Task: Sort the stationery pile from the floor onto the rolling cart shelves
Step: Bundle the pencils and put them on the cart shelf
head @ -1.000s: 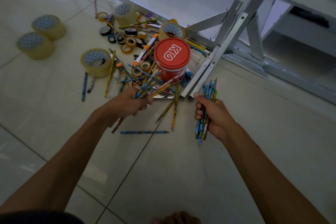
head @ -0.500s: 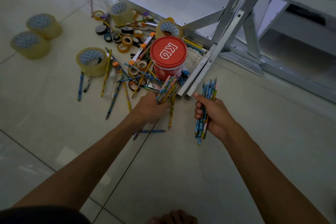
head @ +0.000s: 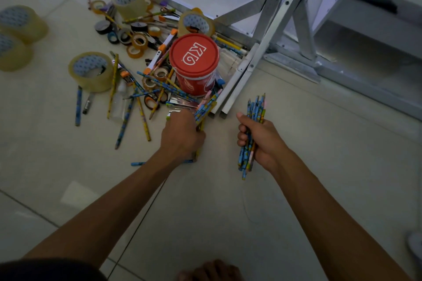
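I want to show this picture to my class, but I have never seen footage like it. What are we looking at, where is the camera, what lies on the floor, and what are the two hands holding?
There is no machine here: a person is working with bare hands. The one camera sits on the person's head and looks forward and down, so both arms reach in from the bottom of the picture.

On the tiled floor lies a pile of stationery: loose pencils, big rolls of clear tape, small tape rolls and a red tub with a lid. Behind it is the pale metal frame of the cart.

The right hand grips a bundle of blue pencils. The left hand, low at the edge of the pile, grips a smaller bunch of pencils.
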